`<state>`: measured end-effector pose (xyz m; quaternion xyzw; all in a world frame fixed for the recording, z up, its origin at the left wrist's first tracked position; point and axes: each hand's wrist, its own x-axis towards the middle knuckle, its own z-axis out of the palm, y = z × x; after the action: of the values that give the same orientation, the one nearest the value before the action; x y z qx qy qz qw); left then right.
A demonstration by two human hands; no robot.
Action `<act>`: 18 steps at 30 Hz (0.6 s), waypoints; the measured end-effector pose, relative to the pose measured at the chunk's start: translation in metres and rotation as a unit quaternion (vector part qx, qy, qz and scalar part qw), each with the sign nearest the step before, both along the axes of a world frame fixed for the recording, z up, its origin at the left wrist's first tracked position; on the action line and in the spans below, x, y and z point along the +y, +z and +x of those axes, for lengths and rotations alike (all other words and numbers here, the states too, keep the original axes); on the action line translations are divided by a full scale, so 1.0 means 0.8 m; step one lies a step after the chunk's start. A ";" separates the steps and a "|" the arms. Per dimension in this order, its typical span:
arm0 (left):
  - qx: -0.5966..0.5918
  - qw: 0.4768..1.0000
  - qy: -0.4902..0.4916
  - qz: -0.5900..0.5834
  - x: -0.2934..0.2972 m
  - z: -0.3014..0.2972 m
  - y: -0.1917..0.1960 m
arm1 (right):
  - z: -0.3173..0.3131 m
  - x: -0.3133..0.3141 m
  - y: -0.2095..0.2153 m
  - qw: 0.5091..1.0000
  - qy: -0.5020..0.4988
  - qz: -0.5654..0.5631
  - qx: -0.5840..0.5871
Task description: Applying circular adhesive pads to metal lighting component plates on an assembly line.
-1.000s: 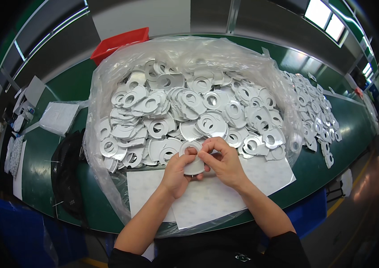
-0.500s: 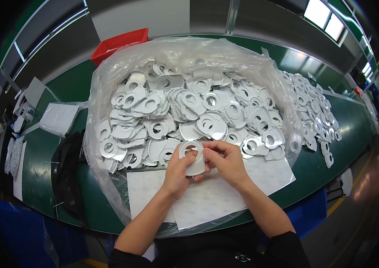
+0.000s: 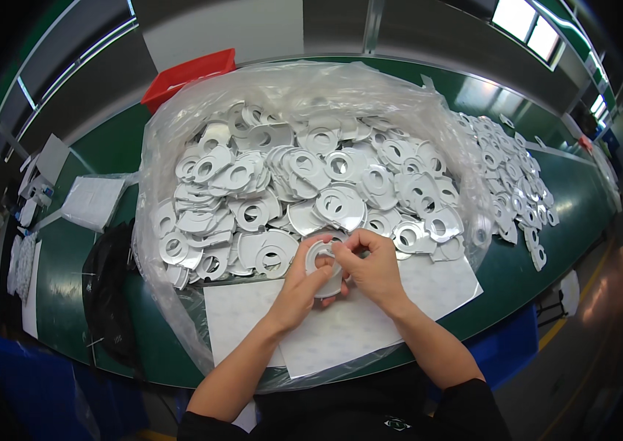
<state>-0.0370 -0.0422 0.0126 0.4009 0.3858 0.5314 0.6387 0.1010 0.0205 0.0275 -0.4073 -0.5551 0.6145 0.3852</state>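
My left hand (image 3: pixel 291 300) holds a white ring-shaped plate (image 3: pixel 324 285) with a round hole, tilted up over the white sheets. Its thumb lies across the plate's face and the other fingers support it from behind. At the plate's upper right rim, my right hand (image 3: pixel 377 270) is closed in a pinch, thumb against index finger. Whether anything small sits between those fingertips as well cannot be made out. Just beyond both hands lies a large heap of similar white plates (image 3: pixel 341 165), many stacked or overlapping.
Clear plastic film (image 3: pixel 153 162) surrounds the heap. White sheets (image 3: pixel 355 345) lie at the green table's (image 3: pixel 62 272) near edge. More plates (image 3: pixel 513 173) are spread at right. A red bin (image 3: pixel 186 79) stands far left; a black bag (image 3: pixel 109 294) and a wrapped white packet (image 3: pixel 95 200) lie left.
The plate has turned and tipped in my left hand, and has come slightly nearer. My right fingertips have shifted to its upper rim. The view has moved slightly.
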 end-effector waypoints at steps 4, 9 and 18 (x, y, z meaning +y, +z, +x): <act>-0.029 0.999 -0.023 -0.008 -0.002 0.002 -0.005 | -0.001 -0.003 0.001 0.993 -0.027 0.050 -0.099; 0.002 0.999 -0.033 -0.033 -0.001 0.000 -0.008 | -0.003 -0.009 0.017 0.952 -0.037 0.171 -0.253; -0.093 0.989 -0.001 -0.117 0.004 -0.007 0.001 | 0.021 0.010 0.018 0.946 0.086 0.184 -0.254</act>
<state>-0.0422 -0.0391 0.0133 0.2725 0.3835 0.5175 0.7148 0.1177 0.0284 0.0420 -0.4228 -0.7704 0.4090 0.2459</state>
